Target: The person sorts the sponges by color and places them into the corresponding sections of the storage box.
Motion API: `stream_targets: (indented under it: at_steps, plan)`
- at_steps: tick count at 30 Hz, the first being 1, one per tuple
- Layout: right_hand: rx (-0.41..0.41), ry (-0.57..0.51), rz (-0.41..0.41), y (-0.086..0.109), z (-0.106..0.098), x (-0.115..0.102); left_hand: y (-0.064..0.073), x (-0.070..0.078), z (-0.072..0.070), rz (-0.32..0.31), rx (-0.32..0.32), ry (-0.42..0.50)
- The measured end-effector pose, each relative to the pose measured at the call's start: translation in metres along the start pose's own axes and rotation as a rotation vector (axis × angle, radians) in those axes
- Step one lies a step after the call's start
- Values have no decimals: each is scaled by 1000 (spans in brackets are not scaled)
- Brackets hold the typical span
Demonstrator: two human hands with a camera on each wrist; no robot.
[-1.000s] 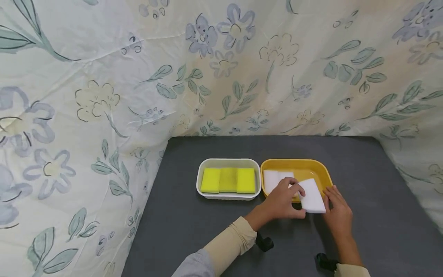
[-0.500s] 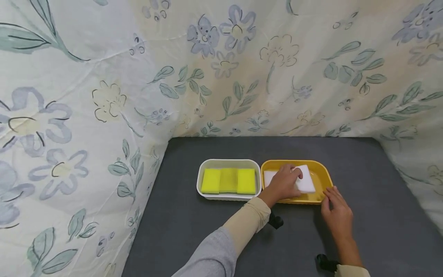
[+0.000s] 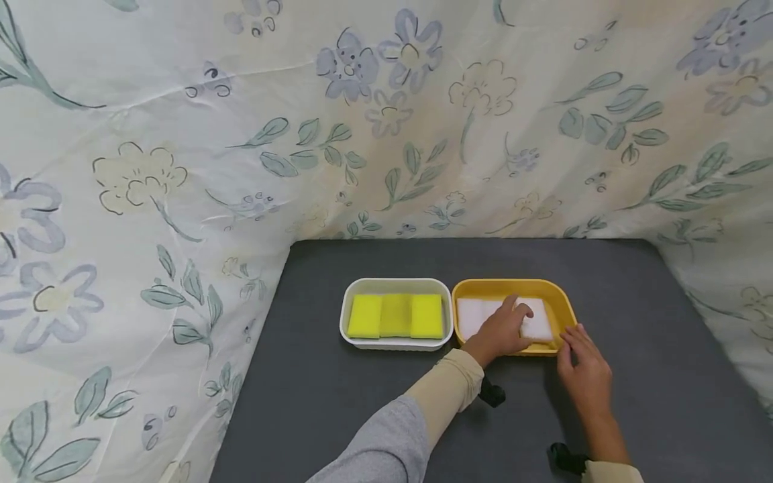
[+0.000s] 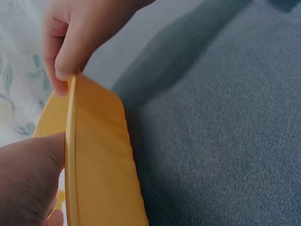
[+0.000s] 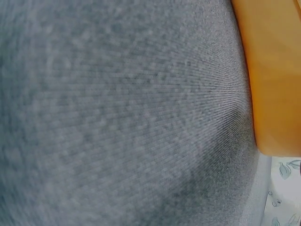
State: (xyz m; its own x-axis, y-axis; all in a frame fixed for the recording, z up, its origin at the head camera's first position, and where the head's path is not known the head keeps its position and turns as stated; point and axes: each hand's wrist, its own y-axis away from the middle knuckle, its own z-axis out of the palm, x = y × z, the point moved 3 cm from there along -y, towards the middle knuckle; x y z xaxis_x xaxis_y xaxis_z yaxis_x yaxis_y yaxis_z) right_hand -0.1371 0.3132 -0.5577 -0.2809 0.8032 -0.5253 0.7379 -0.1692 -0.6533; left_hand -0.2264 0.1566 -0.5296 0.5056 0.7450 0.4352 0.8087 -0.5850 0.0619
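A white sponge [image 3: 537,320] lies flat in the right part of the yellow tray [image 3: 558,302]. My left hand [image 3: 501,329] reaches over the tray's front wall and holds this sponge by its left side, fingers curled at the far edge and thumb at the near one. More white sponge [image 3: 471,316] shows to the left of that hand, partly covered by it. At the front right corner, my right hand [image 3: 586,369] pinches the tray's rim; in the left wrist view that hand [image 4: 84,33] has its thumb outside the rim. The right wrist view shows only the tray's wall [image 5: 277,84].
A white tray [image 3: 396,346] with yellow sponges [image 3: 395,315] in a row stands against the yellow tray's left side. Both are on a dark grey table [image 3: 338,416]. A flowered cloth [image 3: 362,168] hangs behind and at the sides.
My left hand has carried the white sponge from above the tray's front edge down into its right part, where it now lies flat and straighter. The right hand has stayed at the rim.
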Motion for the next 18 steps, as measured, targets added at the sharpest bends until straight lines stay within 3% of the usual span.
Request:
stream_targets:
  at_steps: [6,11,15,18]
  plan:
    - [19,-12,-16,0,-1,2,1,-1,7,193,-25,-231]
    - [26,-14,-22,0,-1,2,8,-5,9,232,-30,-229]
    - [23,-16,-10,1,0,0,18,-10,2,290,42,-230]
    - [14,-10,4,2,1,-1,30,-17,-5,295,100,-202]
